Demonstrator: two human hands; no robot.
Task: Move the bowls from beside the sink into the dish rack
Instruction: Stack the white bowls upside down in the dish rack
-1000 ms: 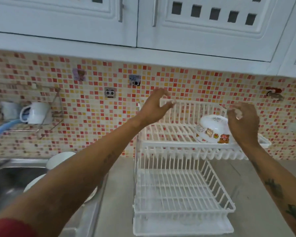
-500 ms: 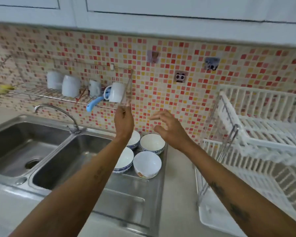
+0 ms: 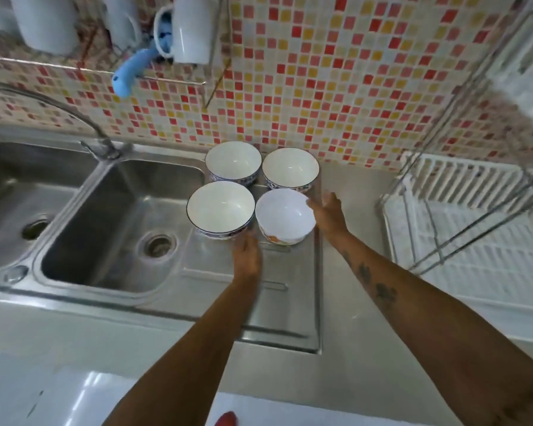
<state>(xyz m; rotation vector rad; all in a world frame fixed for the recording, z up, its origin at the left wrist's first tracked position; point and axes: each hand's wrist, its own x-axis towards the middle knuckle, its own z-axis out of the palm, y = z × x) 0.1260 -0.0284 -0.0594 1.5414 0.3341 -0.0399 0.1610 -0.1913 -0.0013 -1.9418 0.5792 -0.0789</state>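
From the head view, both hands have swung away from the dish rack (image 3: 462, 229) on the right and dropped to four bowls on the drainboard (image 3: 290, 302). The right hand (image 3: 328, 215), open, touches the near-right bowl (image 3: 285, 218); the left hand (image 3: 246, 259), open and empty, hovers just beside it. Another pickup looks imminent.
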